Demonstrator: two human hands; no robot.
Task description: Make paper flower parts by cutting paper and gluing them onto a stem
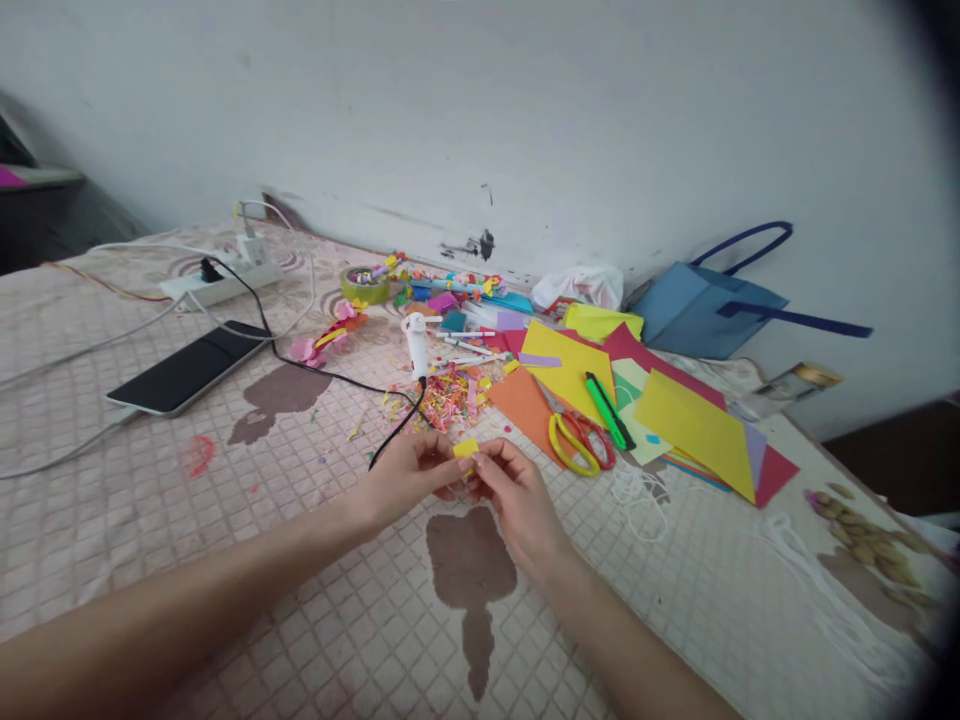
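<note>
- One blue bag [690, 305], which I see behind and right of the one pair of scissors [568, 411].
- Two hands left of the scissors: left hand [409, 475] and right hand [517, 492], both pinching.
- One green cutter [609, 412], just right of the scissors.
- One yellow paper piece [466, 447], left of the scissors, gripped by both hands.

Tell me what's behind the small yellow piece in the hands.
Beyond the yellow piece lie colourful scraps, with a white glue gun farther back. Whatever the piece covers directly behind it cannot be seen.
</note>
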